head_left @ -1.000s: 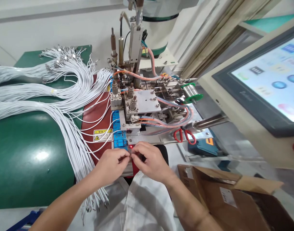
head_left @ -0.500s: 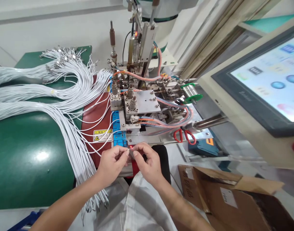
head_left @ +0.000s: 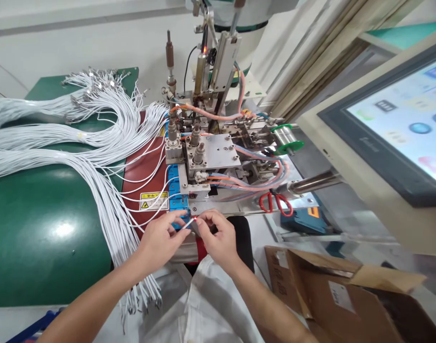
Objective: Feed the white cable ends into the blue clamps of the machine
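1. A long bundle of thin white cables (head_left: pixel 112 221) is lying over the glossy green tabletop (head_left: pixel 53 267), its loose ends drooping off the near edge; a forearm brushing them could drag strands out of line.
2. Several single strands are crossing the red-brown panel (head_left: pixel 141 157) toward the row of small blue clamp blocks (head_left: pixel 176 186); snagging one could pull it out of its block.
3. The left hand (head_left: pixel 159 240) is holding its index finger raised, well apart from the thumb. The short white cable piece (head_left: pixel 189 223) is running up from the thumb tip; can't tell how firmly it's being gripped. A loose hold could let it twist or drop.
4. The right hand (head_left: pixel 219 238) is keeping thumb and index narrow, apparently pinching the cable's upper tip, right by a small red light (head_left: pixel 195 218). Squeezing or tugging too hard could bend that tip.
5. Both hands are working just in front of the metal machine with its flat silver plate (head_left: pixel 218 152); drifting forward could put fingers near its parts.
6. Red-handled scissors (head_left: pixel 271 200) are resting at the machine's right edge; a bump could knock them off.
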Action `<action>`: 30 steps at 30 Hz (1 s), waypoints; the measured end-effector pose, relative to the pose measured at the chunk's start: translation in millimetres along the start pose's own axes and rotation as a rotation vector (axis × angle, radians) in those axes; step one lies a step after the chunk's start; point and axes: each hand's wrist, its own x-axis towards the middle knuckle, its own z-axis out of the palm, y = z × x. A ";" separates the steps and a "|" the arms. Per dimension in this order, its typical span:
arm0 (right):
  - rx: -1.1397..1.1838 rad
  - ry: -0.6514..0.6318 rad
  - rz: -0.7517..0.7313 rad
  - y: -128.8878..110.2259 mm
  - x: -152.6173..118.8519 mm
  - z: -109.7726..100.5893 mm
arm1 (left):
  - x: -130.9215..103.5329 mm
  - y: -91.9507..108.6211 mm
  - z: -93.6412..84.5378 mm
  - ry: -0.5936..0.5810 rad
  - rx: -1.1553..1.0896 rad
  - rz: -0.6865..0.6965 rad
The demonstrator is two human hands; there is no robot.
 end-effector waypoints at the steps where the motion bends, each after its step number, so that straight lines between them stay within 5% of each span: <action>1: 0.000 -0.013 0.027 2.6 2.1 1.2 | 0.4 -2.6 -4.0 0.012 0.068 0.044; 7: -0.056 -0.129 0.161 20.2 10.9 11.4 | 8.5 -18.2 -14.4 0.059 0.364 0.297; 18: 0.024 -0.274 0.335 26.9 19.3 12.5 | 20.3 -11.0 -11.6 0.037 0.500 0.168; 24: -0.079 -0.316 0.126 27.6 27.4 8.6 | 20.4 -12.5 -12.0 0.039 0.527 0.215; 30: -0.208 -0.177 0.004 32.6 23.3 23.9 | 20.2 -16.6 -8.6 0.031 0.585 0.232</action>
